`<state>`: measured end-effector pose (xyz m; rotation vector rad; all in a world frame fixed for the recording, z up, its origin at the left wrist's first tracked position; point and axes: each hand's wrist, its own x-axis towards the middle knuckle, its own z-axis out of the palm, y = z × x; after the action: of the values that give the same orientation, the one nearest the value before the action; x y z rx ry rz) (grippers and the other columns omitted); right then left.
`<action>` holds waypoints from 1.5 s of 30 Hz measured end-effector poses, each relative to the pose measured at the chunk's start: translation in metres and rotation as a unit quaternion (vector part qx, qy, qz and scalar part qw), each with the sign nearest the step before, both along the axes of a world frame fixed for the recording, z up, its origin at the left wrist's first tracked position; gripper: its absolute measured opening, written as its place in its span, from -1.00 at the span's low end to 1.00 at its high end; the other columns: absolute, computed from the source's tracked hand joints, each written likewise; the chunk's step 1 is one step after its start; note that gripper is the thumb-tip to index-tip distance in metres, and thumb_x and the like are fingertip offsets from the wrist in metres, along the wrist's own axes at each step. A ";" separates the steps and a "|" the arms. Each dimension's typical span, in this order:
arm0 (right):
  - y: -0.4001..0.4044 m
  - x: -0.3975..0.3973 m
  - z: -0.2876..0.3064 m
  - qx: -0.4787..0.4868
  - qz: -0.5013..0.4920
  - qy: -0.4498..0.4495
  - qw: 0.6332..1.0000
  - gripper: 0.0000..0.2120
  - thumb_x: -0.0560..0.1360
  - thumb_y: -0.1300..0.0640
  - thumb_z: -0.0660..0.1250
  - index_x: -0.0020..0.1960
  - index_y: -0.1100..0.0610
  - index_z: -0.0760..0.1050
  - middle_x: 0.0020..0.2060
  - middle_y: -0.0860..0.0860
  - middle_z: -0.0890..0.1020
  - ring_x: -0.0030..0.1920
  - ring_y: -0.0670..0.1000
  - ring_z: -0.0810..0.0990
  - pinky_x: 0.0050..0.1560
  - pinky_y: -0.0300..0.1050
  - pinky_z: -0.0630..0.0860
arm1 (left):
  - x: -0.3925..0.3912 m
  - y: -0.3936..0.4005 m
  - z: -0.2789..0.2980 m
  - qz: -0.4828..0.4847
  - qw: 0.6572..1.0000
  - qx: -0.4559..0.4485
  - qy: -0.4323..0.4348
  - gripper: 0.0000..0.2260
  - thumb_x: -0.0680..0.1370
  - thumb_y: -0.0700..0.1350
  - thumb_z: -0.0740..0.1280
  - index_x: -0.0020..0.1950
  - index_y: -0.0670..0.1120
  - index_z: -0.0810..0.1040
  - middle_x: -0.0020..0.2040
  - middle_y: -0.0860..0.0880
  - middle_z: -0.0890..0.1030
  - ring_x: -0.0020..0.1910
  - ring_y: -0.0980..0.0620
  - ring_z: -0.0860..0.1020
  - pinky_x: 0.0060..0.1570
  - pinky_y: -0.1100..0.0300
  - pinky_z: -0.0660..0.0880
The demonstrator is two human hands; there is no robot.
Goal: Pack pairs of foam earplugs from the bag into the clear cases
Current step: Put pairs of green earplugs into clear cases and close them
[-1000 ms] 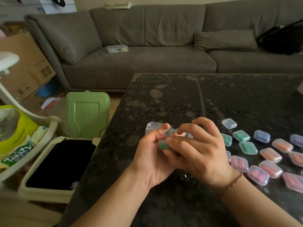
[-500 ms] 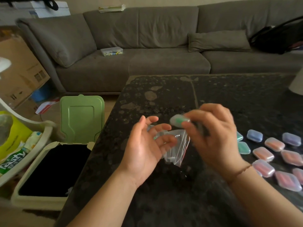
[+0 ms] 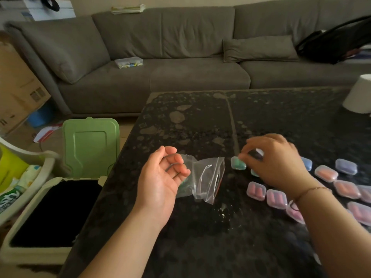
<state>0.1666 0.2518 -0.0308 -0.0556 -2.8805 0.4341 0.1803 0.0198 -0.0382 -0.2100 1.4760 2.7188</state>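
- We see the left hand [image 3: 160,181] palm up above the dark stone table [image 3: 200,247], fingers curled around one end of the clear zip bag [image 3: 204,178], which hangs crumpled to its right.
- We note a greenish patch inside the bag beside the left palm; we cannot tell whether it is an earplug.
- The right hand [image 3: 277,163] reaches out to the right of the bag, back of hand toward us, fingertips pinched on a clear case with green contents [image 3: 238,163]. That case sits at or just above the table surface; we cannot tell whether it touches.
- Filled cases lie in rows at the right of the table: pink ones [image 3: 276,198] near, orange ones [image 3: 326,173] further right, blue [image 3: 307,163] and purple [image 3: 346,166] farther off. Another green case peeks out beneath the right hand.
- A thin bracelet [image 3: 309,190] circles the right wrist.
- Left of the table stands an open bin with a raised green lid [image 3: 90,147]. A grey sofa [image 3: 180,57] runs along the far side, with a small clear box [image 3: 129,62] on its seat.
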 end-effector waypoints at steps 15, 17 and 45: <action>0.000 -0.004 0.009 -0.046 0.086 0.053 0.994 -0.80 0.53 -0.07 0.27 0.06 -0.18 0.63 0.22 -0.08 0.56 0.34 0.12 0.39 0.30 0.12 0.35 | -0.001 -0.004 0.002 -0.028 0.998 -0.055 -0.008 -0.79 0.66 -0.06 0.21 -0.05 -0.13 0.57 -0.24 -0.08 0.62 -0.29 0.01 0.60 -0.09 0.07 0.55; -0.019 0.005 0.024 -0.100 0.227 0.095 0.964 -0.80 0.52 -0.08 0.28 0.04 -0.17 0.65 0.19 -0.13 0.57 0.28 0.00 0.45 0.26 -0.04 0.37 | -0.002 -0.007 0.003 -0.091 0.993 -0.068 -0.022 -0.71 0.64 0.01 0.22 0.05 -0.18 0.60 -0.13 -0.13 0.69 -0.20 -0.03 0.66 -0.08 0.06 0.57; -0.074 0.027 0.020 -0.078 0.239 0.332 0.909 -0.91 0.43 0.08 0.41 -0.22 0.08 0.61 -0.11 -0.11 0.70 -0.16 -0.07 0.67 -0.25 -0.05 0.59 | 0.006 -0.009 0.003 -0.221 0.966 0.125 0.048 -0.63 0.37 -0.11 0.59 0.10 -0.18 0.60 0.14 -0.25 0.65 0.04 -0.12 0.69 -0.10 0.13 0.65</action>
<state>0.1935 0.1776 -0.0113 0.6542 -2.1527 0.6205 0.1862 0.0106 -0.0353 0.2355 1.0242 2.5305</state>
